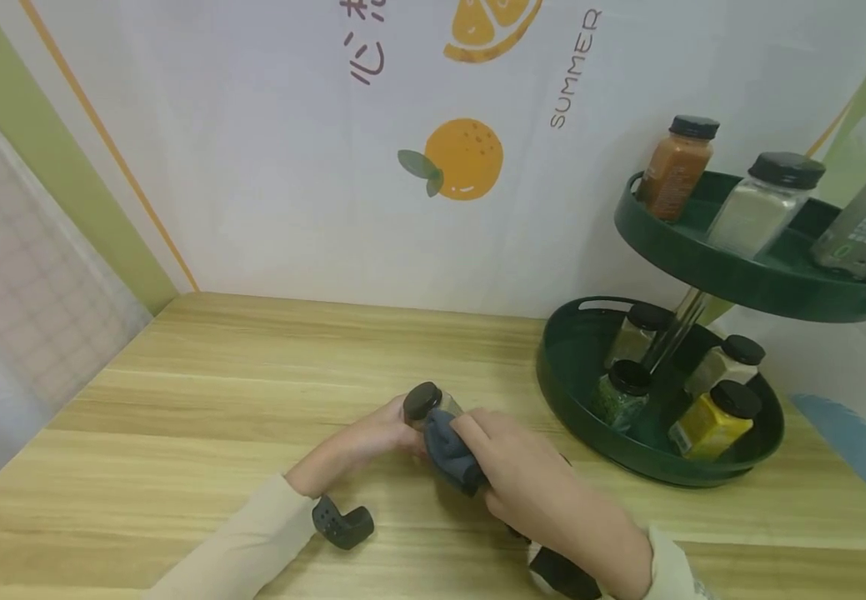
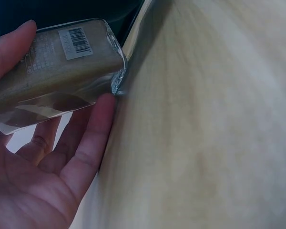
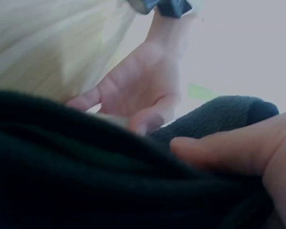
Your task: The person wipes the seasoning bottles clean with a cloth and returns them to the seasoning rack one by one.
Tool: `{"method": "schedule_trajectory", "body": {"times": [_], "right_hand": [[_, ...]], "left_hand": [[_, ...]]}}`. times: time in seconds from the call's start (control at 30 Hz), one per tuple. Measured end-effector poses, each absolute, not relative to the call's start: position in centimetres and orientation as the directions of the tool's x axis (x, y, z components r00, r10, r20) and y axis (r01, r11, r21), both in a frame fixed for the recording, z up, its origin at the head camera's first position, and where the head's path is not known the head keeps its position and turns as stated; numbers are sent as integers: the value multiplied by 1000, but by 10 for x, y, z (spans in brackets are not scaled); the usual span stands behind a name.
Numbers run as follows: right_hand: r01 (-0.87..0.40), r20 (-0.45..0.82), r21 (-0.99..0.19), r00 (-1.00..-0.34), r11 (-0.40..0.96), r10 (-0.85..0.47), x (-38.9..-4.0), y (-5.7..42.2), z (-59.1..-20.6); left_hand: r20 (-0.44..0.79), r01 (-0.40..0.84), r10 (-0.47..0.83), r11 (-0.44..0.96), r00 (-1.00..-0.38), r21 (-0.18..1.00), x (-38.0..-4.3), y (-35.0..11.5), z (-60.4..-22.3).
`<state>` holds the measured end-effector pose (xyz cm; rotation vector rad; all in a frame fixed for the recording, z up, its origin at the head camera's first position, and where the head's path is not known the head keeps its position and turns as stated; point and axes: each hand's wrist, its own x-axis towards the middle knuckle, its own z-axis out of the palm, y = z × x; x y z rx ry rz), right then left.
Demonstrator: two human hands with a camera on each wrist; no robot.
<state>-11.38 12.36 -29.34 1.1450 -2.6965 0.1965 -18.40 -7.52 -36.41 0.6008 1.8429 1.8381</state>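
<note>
My left hand grips a clear spice jar with a black lid, its thumb on one face and its fingers under the opposite side. A barcode label and light brown contents show in the left wrist view. The jar tilts low over the wooden table. My right hand pinches a folded dark blue-grey cloth against the jar's side, just below the lid. In the right wrist view the cloth covers much of the jar, with the right thumb on top of it.
A green two-tier rack stands at the right. Several spice jars, one yellow, sit on its lower tray. The upper tray bears an orange-brown jar and two others. A printed curtain hangs behind the table.
</note>
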Motion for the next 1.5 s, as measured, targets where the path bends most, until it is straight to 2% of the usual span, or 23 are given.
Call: {"method": "schedule_trajectory", "body": {"times": [0.13, 0.33, 0.5, 0.73, 0.87, 1.07, 1.17, 1.37, 1.5], "right_hand": [[-729, 248, -88, -676, 679, -694, -111, 123, -291], [-672, 249, -125, -734, 730, -632, -115, 125, -293], [-629, 210, -140, -773, 765, -598, -118, 127, -294], [-547, 196, -48, -826, 836, -529, -124, 131, -300], [-563, 218, -27, -810, 826, -545, -125, 131, -301], [-687, 293, -91, -711, 721, -640, -118, 127, -296], [-707, 313, -102, -691, 700, -652, -115, 126, -294], [-612, 224, -136, -785, 779, -577, -119, 127, -295], [-541, 185, -105, -835, 834, -518, -124, 130, -299]], "left_hand": [[-19, -2, 593, 29, -805, 1000, -184, -75, -363], [-91, -97, 573, 19, -814, 995, -182, -74, -362], [-85, -93, 578, 16, -811, 996, -181, -73, -361], [-79, -36, 623, 80, -778, 996, -180, -76, -361], [-79, -30, 631, 89, -771, 996, -180, -76, -362], [-66, -46, 612, 49, -788, 998, -182, -75, -361], [-51, -52, 614, 16, -788, 999, -183, -74, -360], [-60, -23, 634, 67, -771, 997, -181, -75, -359], [-70, -10, 628, 99, -775, 995, -179, -76, -359]]}}
